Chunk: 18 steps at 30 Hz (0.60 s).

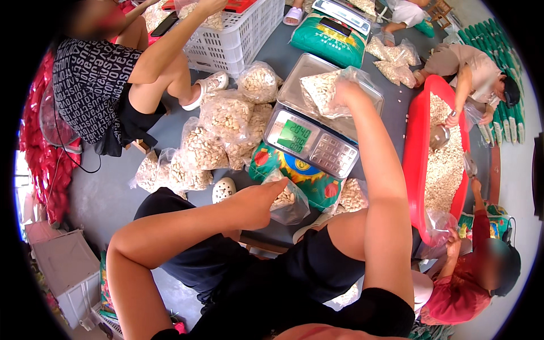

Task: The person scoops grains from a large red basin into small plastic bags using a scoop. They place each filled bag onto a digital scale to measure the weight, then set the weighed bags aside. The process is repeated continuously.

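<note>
A digital scale [286, 131] with a lit green display and keypad stands on a green printed sack [263, 164] before me. On its metal tray lies a clear plastic bag of pale seeds [319, 93]. My right hand [347, 95] is closed at the bag's gathered top, fingertips partly hidden. Nearer to me, my left hand [258, 205] is closed round a smaller, part-filled clear bag of seeds [283, 198], held just in front of the scale above my knees. Several filled seed bags [226, 116] are heaped left of the scale.
At the right, two people scoop seeds from a long red tub [416, 164]. A seated person [99, 85] works at the upper left beside a white plastic crate [243, 42]. Beyond the scale, another green sack [326, 42] carries a second scale [345, 14]. A grey box [65, 258] stands lower left.
</note>
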Available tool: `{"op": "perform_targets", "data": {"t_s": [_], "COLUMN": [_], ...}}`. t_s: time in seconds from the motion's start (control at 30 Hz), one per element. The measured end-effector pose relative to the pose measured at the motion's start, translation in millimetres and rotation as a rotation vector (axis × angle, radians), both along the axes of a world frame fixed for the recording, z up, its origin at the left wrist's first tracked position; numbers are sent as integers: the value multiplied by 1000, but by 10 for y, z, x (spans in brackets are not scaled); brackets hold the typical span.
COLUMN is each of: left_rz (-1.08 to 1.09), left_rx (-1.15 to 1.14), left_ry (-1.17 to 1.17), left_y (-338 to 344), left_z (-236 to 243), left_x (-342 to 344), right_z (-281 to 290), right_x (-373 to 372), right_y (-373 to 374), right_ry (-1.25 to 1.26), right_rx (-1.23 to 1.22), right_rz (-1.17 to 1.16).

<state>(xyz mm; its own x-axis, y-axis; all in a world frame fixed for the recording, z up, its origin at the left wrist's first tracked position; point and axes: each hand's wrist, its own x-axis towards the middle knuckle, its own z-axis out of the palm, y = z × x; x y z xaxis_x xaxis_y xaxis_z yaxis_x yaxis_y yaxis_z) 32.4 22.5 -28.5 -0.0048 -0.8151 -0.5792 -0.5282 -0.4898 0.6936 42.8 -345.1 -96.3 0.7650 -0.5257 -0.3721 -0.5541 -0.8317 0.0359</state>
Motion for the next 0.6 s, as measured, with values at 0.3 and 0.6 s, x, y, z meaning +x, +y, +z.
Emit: {"op": "perform_targets", "data": {"t_s": [0.3, 0.6], "left_rz": [23, 22], "left_rx": [-93, -120], "left_ry": [-31, -80], "left_y": [73, 109], "left_z": [-65, -119], "left_x": [113, 153], "right_z": [-281, -734], "right_x": [88, 1], "right_y": [98, -547], "right_ry": [-214, -416], "right_rx": [-228, -180], "right_rz": [-180, -155]}}
